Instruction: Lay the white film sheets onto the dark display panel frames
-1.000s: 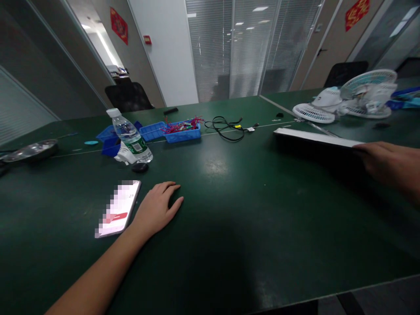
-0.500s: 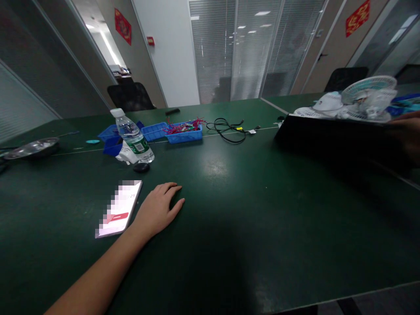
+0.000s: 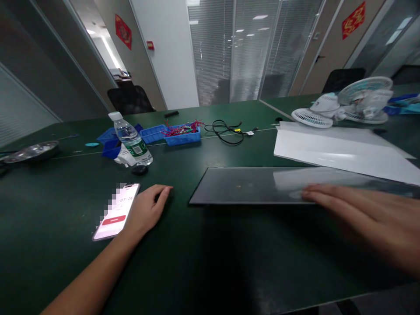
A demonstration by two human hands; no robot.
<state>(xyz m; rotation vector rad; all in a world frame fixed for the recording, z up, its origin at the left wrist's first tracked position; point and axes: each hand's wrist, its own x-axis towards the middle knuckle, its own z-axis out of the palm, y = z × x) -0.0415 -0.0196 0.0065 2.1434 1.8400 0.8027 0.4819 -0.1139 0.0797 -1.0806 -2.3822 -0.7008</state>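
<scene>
My left hand (image 3: 147,211) rests on the green table (image 3: 203,262) with its fingers curled loosely down, holding nothing, right beside a lit phone (image 3: 117,211). My right hand (image 3: 364,218) lies flat with fingers stretched out on the near right part of a dark glossy panel (image 3: 256,184), which lies flat on the table in front of me. Just behind the panel sits a white sheet (image 3: 334,151).
A water bottle (image 3: 130,140), blue trays (image 3: 170,133) with coloured clips, and a black cable (image 3: 226,130) sit at mid table. A metal dish (image 3: 31,151) is far left. Small white fans (image 3: 354,103) stand far right. Black chairs (image 3: 129,98) are behind the table.
The dark panel, held up at the right before, now lies flat on the table in front of me with my right hand on it. A white sheet now shows behind it. My left fingers curled slightly.
</scene>
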